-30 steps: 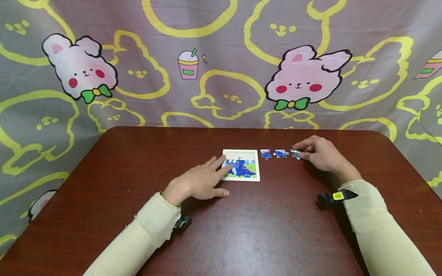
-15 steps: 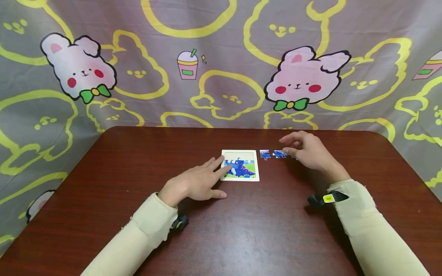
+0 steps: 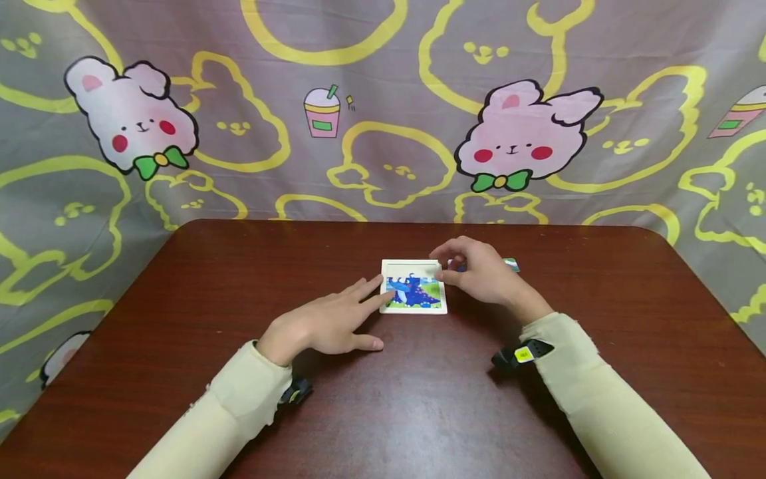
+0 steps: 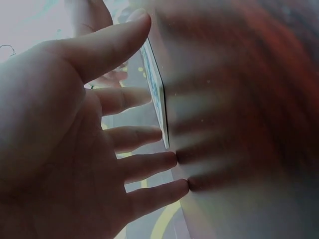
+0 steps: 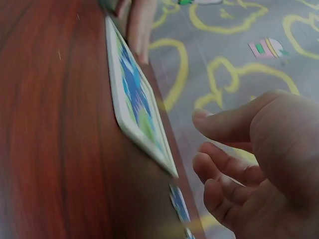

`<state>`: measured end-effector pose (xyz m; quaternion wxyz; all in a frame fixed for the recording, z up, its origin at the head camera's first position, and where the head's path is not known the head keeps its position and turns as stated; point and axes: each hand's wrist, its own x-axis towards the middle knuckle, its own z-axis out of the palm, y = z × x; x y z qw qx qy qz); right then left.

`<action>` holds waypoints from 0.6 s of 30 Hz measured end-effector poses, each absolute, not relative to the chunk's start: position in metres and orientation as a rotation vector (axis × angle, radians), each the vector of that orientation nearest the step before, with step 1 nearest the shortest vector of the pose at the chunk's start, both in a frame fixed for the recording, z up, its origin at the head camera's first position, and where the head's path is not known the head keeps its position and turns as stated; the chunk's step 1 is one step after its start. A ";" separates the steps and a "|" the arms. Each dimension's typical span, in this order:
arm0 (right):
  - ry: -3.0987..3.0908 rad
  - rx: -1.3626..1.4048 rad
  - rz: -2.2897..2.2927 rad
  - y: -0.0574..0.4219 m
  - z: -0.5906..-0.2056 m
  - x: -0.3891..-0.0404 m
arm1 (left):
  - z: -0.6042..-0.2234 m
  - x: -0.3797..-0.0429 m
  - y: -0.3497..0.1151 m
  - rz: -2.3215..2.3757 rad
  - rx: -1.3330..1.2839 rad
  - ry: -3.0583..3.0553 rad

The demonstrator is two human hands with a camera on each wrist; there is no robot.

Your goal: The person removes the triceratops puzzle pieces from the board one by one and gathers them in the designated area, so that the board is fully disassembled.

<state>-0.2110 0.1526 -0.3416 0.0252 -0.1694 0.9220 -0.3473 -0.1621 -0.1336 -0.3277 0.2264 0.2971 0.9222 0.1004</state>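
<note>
A small jigsaw puzzle in a white frame lies on the table, its lower part filled with a blue dinosaur picture and a pale strip bare along the top. My left hand rests with spread, straight fingers at the frame's left side, the fingertips on its edge and on the table. Over the frame's upper right corner hovers my right hand, thumb and loosely curled fingers apart. In the right wrist view nothing shows between them. Loose puzzle pieces lie just right of the frame, mostly hidden beneath the right hand in the head view.
One loose piece shows beyond the right hand. The dark red-brown wooden table reaches back to a grey curtain printed with yellow outlines and rabbits. Each sleeve carries a black wrist camera.
My right hand has let go of the rightmost puzzle piece and moved left over the other pieces to the frame's corner. The left hand stays at the frame.
</note>
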 end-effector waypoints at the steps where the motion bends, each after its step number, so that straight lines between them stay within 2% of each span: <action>1: 2.848 -0.553 -1.068 0.147 -0.343 -0.211 | -0.328 -0.162 -0.134 0.273 0.820 2.541; 9: 2.744 -0.628 -1.068 0.107 -0.350 -0.212 | -0.329 -0.160 -0.132 0.217 0.834 2.541; 18: 2.778 -0.729 -0.939 0.095 -0.357 -0.213 | -0.331 -0.158 -0.130 0.141 0.859 2.558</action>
